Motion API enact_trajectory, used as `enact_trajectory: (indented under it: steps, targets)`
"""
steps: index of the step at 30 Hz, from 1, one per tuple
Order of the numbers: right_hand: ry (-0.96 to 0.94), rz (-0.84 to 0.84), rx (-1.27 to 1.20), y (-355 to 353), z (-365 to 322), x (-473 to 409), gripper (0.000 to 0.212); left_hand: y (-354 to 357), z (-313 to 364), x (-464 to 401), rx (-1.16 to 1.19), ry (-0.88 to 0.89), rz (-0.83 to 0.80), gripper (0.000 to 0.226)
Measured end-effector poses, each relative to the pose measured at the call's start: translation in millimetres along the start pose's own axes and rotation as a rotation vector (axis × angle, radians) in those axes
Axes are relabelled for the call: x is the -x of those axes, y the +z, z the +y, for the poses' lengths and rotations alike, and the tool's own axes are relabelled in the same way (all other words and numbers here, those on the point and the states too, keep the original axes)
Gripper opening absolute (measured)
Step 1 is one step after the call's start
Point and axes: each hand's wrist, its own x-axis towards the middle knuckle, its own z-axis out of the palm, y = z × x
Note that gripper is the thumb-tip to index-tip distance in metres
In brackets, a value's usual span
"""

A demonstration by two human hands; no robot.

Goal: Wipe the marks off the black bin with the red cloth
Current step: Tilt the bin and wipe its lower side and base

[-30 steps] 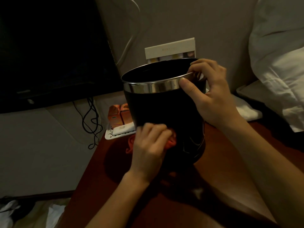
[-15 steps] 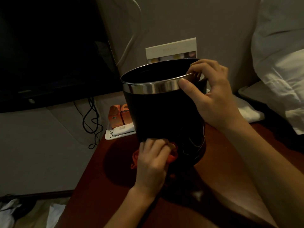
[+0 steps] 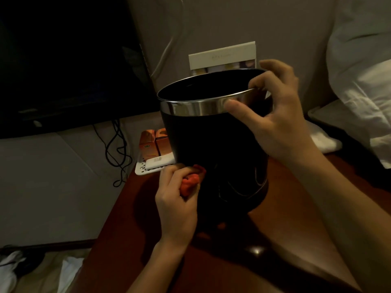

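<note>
The black bin [image 3: 211,140] stands on the red-brown tabletop [image 3: 306,218], near its left edge. The right hand [image 3: 279,123] pinches the shiny rim. The left hand [image 3: 177,199] is closed around the bunched red cloth [image 3: 190,182], low on the bin's left side. The bin's bottom is too dark to see.

1 bin [image 3: 211,140], 1 cloth [image 3: 189,183], 2 hands [image 3: 175,206], 2 orange boxes [image 3: 148,145]
</note>
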Motion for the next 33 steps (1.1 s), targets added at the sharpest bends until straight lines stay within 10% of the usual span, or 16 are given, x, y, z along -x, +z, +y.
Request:
enact_trajectory:
  steps: [33]
  targets:
    - [0.053, 0.042, -0.155, -2, 12, -2, 0.028, 10, 1, -16, -0.121, 0.204, -0.137, 0.023]
